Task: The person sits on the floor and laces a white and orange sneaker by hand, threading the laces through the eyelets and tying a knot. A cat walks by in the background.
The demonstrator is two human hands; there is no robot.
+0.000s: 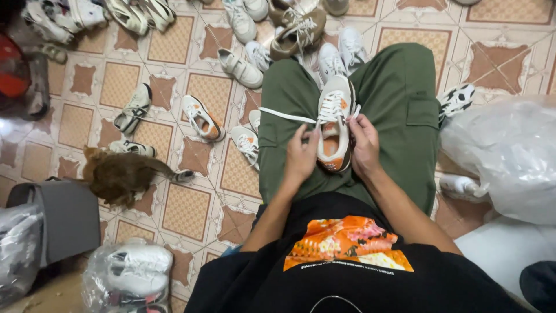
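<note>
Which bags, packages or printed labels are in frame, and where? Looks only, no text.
Clear plastic bag: bottom left on the floor, crumpled, white sneakers inside.
Large translucent white bag: right edge, bulging, contents not clear.
Clear bag: far left bottom corner, beside a grey box.
Shirt print: on the black shirt, orange, pink and yellow panel with a thin white line of lettering under it.

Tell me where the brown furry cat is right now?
In the head view, the brown furry cat stands on the patterned tile floor to the person's left, beside a grey box and just below a pale sneaker.
</note>
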